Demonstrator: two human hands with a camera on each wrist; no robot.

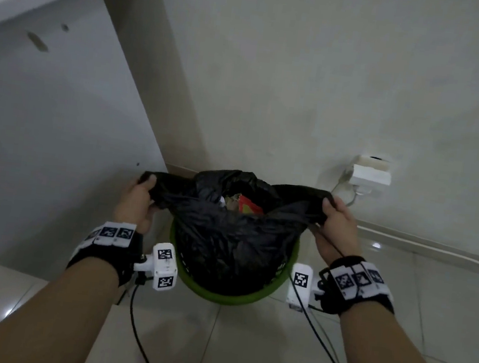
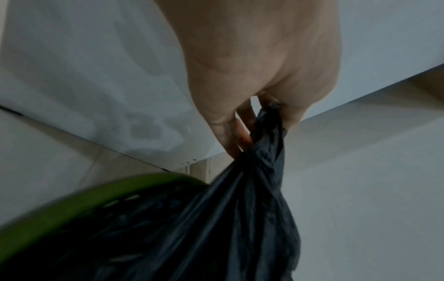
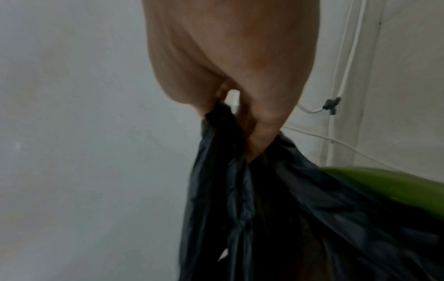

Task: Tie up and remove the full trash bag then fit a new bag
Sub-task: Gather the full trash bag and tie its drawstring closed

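A black trash bag (image 1: 232, 237) sits in a green plastic bin (image 1: 231, 298) on the tiled floor, its mouth open over red and brown rubbish (image 1: 244, 205). My left hand (image 1: 137, 199) grips the bag's gathered left edge, pulled out to the left. My right hand (image 1: 338, 222) grips the gathered right edge, pulled out to the right. In the left wrist view my left hand (image 2: 252, 121) has its fingers curled round a bunched strip of the bag (image 2: 240, 209) above the green bin (image 2: 96, 194). In the right wrist view my right hand (image 3: 240, 114) holds the bag (image 3: 264, 209) the same way.
A white cabinet side (image 1: 43, 135) stands close on the left of the bin. The wall behind carries a white socket block (image 1: 370, 174) with a cable running down. Black cables (image 1: 137, 334) trail from my wrists over the floor tiles.
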